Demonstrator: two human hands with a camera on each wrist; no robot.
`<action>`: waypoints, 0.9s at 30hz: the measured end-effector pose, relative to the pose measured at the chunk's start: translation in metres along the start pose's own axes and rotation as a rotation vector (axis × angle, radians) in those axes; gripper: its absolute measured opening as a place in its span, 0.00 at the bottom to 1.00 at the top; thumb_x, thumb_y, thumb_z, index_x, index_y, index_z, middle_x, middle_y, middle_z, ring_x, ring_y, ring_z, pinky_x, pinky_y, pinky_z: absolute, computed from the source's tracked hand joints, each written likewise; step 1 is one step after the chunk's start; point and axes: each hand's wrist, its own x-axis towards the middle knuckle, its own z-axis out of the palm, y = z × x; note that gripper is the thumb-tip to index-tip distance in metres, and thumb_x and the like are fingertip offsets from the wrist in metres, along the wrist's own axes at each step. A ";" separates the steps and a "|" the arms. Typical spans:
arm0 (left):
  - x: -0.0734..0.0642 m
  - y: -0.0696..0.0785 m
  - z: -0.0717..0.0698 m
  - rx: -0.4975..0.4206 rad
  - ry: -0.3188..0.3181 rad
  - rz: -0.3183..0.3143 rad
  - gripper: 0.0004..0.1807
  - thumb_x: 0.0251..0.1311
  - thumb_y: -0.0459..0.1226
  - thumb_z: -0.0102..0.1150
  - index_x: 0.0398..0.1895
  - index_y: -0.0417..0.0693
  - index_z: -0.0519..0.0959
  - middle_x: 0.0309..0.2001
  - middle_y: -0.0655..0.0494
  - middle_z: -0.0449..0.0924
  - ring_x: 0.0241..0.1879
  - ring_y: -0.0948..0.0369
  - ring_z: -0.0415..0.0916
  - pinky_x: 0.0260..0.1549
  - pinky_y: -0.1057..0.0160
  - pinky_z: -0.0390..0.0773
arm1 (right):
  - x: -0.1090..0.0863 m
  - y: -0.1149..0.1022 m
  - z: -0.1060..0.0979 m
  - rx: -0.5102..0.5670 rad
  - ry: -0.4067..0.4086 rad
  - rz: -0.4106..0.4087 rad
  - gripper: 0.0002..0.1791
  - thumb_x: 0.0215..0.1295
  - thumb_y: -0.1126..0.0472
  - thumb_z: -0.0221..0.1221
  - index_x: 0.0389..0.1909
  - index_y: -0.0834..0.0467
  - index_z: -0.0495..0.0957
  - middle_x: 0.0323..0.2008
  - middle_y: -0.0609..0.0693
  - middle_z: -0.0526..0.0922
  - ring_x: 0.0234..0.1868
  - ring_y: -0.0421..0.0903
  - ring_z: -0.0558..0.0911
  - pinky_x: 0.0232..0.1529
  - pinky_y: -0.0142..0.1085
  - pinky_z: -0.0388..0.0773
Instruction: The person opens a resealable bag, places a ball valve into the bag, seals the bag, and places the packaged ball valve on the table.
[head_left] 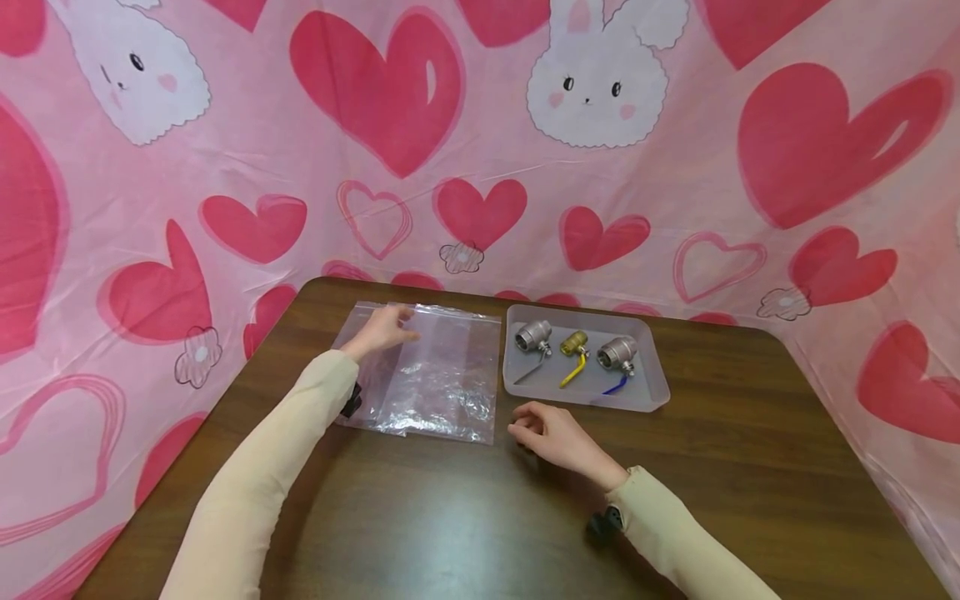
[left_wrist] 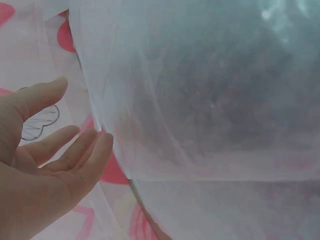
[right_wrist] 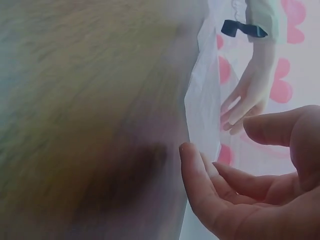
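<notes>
Clear zip bags lie flat on the table's left side, their zip edges toward the back. My left hand is over their upper left part with fingers loosely bent and nothing held; in the left wrist view that hand has its thumb apart from the fingers. My right hand is just in front of a clear plastic tray, its fingers loosely curved around nothing. Inside the tray are three ball valves: a silver one with a grey lever, a small brass one with a yellow lever, and a silver one with a blue lever.
The brown wooden table spreads toward me and to the right of the tray. A pink cloth with hearts and rabbits hangs behind and beside it. Each wrist carries a small black device.
</notes>
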 end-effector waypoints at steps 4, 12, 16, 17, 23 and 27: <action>0.006 -0.003 -0.001 0.002 0.009 -0.009 0.30 0.58 0.35 0.65 0.60 0.24 0.71 0.58 0.27 0.76 0.57 0.36 0.75 0.59 0.44 0.76 | 0.007 -0.002 0.002 -0.021 -0.004 0.009 0.19 0.69 0.54 0.59 0.51 0.65 0.79 0.39 0.53 0.85 0.34 0.39 0.78 0.35 0.29 0.75; 0.016 -0.007 0.001 0.020 0.013 -0.044 0.29 0.57 0.34 0.65 0.59 0.23 0.72 0.56 0.28 0.77 0.58 0.38 0.75 0.59 0.45 0.76 | 0.017 -0.009 0.005 -0.012 -0.030 0.044 0.21 0.68 0.55 0.60 0.52 0.68 0.78 0.38 0.54 0.85 0.32 0.40 0.78 0.36 0.32 0.77; 0.024 -0.010 0.007 0.031 0.022 -0.063 0.28 0.57 0.33 0.65 0.58 0.24 0.73 0.54 0.29 0.79 0.56 0.39 0.76 0.58 0.46 0.76 | 0.022 -0.010 0.006 0.018 -0.078 0.082 0.22 0.68 0.55 0.59 0.54 0.69 0.77 0.36 0.54 0.84 0.29 0.40 0.77 0.33 0.31 0.76; 0.026 -0.011 0.008 0.033 0.030 -0.067 0.28 0.56 0.33 0.65 0.57 0.24 0.73 0.53 0.29 0.80 0.55 0.39 0.77 0.57 0.46 0.77 | 0.023 -0.010 0.007 0.021 -0.086 0.088 0.22 0.68 0.55 0.59 0.54 0.69 0.77 0.35 0.53 0.84 0.28 0.40 0.77 0.32 0.31 0.75; 0.033 -0.011 0.008 0.020 0.062 -0.098 0.24 0.56 0.33 0.65 0.53 0.24 0.76 0.49 0.31 0.81 0.51 0.41 0.78 0.53 0.49 0.79 | 0.031 -0.014 0.010 0.047 -0.111 0.129 0.23 0.69 0.57 0.58 0.56 0.71 0.75 0.37 0.56 0.86 0.30 0.42 0.83 0.34 0.32 0.79; 0.036 -0.012 0.007 0.008 0.060 -0.125 0.22 0.57 0.33 0.65 0.51 0.25 0.78 0.50 0.32 0.81 0.50 0.44 0.78 0.53 0.49 0.79 | 0.034 -0.015 0.010 0.097 -0.121 0.165 0.23 0.70 0.58 0.57 0.56 0.73 0.74 0.40 0.60 0.86 0.33 0.45 0.87 0.37 0.35 0.84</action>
